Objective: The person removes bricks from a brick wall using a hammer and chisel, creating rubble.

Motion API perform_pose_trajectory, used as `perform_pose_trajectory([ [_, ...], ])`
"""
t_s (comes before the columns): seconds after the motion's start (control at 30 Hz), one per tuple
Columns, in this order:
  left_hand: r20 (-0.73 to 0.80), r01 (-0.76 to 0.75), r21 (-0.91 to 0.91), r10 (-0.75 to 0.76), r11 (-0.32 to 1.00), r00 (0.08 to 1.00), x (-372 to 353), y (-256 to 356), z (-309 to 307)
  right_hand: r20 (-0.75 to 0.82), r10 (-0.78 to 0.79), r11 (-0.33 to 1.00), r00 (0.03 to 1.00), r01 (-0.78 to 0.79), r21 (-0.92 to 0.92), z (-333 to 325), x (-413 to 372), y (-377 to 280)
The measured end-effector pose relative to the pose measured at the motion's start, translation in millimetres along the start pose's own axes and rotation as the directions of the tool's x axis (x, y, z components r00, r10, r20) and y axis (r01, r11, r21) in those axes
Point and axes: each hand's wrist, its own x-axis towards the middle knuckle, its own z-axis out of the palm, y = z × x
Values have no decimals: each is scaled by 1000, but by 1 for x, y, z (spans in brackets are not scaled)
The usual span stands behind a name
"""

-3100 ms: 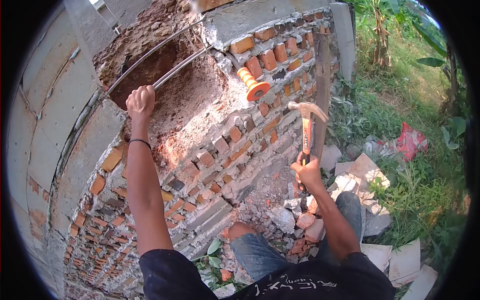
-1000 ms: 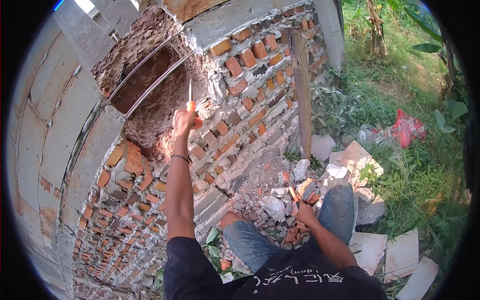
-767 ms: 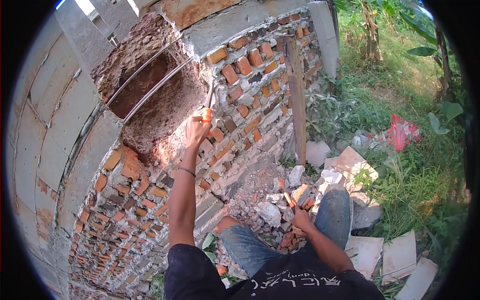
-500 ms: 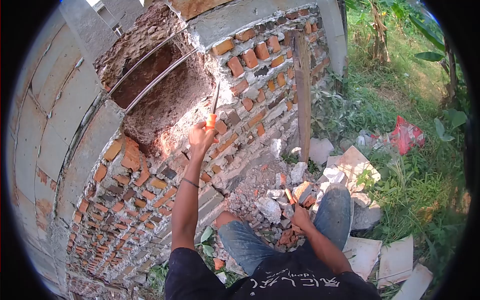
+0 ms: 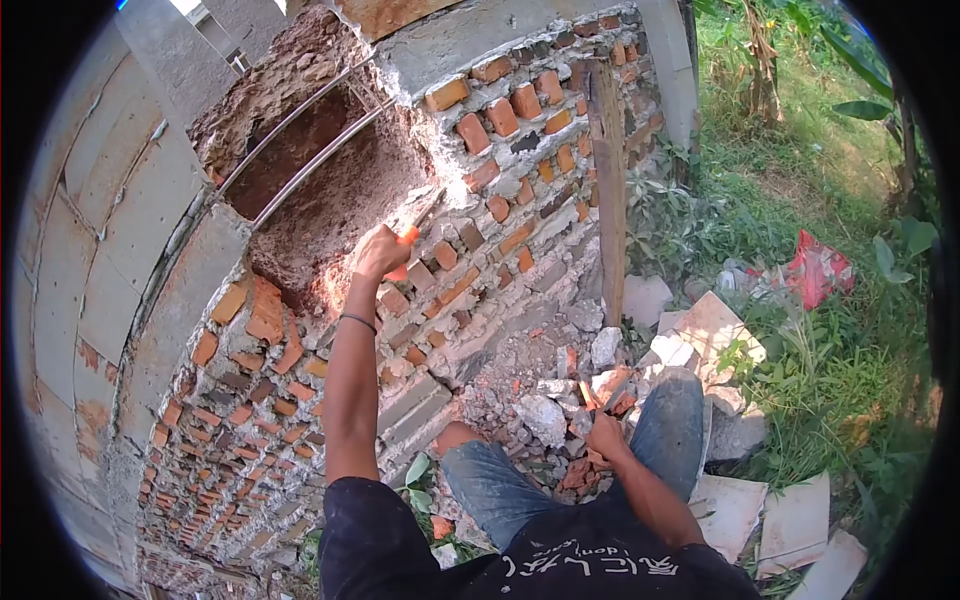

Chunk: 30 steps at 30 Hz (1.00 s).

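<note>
My left hand (image 5: 378, 254) is closed round the orange grip of a pointed chisel (image 5: 430, 208). Its dark metal shaft slants up and right, with the tip at the broken mortar edge beside a hole in the brick wall (image 5: 520, 237). Low down between my knees, my right hand (image 5: 606, 438) grips an orange-handled tool (image 5: 588, 396) whose handle points up and left over the rubble. The kind of that tool I cannot tell.
Two metal bars (image 5: 318, 160) cross the hole, which has reddish earth inside. A wooden post (image 5: 606, 190) leans against the wall. Broken concrete and brick rubble (image 5: 541, 420) lies before my knees. Flat tile pieces (image 5: 795, 525) and a red plastic bag (image 5: 812, 270) lie in grass at right.
My left hand has shifted slightly left and up, and the chisel has tilted from nearly upright to slanting right. My right hand stays low, almost unmoved.
</note>
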Motion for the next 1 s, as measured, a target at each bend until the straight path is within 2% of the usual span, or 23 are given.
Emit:
perform_pose_trajectory([
  [0.03, 26, -177, 107, 175, 979, 984, 3, -3, 2, 7, 1, 1000, 1000, -1, 10, 0, 1, 2],
  [0.07, -52, -240, 140, 249, 961, 967, 5, -6, 8, 15, 1, 1000, 1000, -1, 17, 1, 3, 4],
  [0.13, -54, -223, 149, 233, 964, 971, -19, 13, -10, 24, 27, 1000, 999, -27, 2, -2, 2, 1],
  [0.2, -101, -127, 29, 130, 991, 986, -32, 19, -23, 40, 38, 999, 998, -37, -20, -2, 2, 3],
  [0.23, -136, -110, 60, 117, 992, 984, -26, 14, -25, 38, 40, 999, 998, -40, -18, -3, 2, 3],
  [0.27, -228, -87, 138, 117, 987, 966, -16, 4, -22, 48, 35, 999, 998, -34, -24, -4, 2, 3],
  [0.33, -462, 9, 296, 135, 955, 877, 8, -16, -14, 60, 32, 999, 998, -30, -30, -2, 0, 1],
  [0.43, -341, 56, 373, 80, 926, 937, 33, -31, -15, 51, 32, 999, 998, -31, -29, 1, 3, 2],
  [0.47, -342, 9, 398, 139, 917, 929, 40, -38, -9, 37, 39, 999, 999, -38, -26, 1, 2, 2],
  [0.57, -230, -53, 487, 187, 872, 955, 46, -35, 0, 51, 27, 997, 998, -23, -72, 0, 4, 2],
  [0.67, -197, -129, 502, 259, 855, 946, 37, -47, -2, 38, 18, 999, 999, -16, -38, 1, 3, 5],
  [0.73, -218, -127, 506, 269, 853, 938, 24, -45, -5, 39, 27, 999, 999, -26, -42, -2, 3, 1],
  [0.83, -105, -295, 592, 434, 750, 895, 6, -37, -6, 44, 32, 999, 998, -31, -34, 1, 4, -1],
  [0.93, -160, -287, 530, 426, 798, 891, 4, -35, -20, 60, 38, 999, 997, -36, -30, -5, 4, -2],
  [0.97, -224, -267, 511, 427, 817, 876, 9, -38, -19, 47, 40, 999, 998, -39, -21, -7, 3, -5],
  [1.0, -239, -194, 517, 358, 834, 903, 13, -36, -21, 36, 43, 999, 998, -43, -11, -5, 1, -4],
])
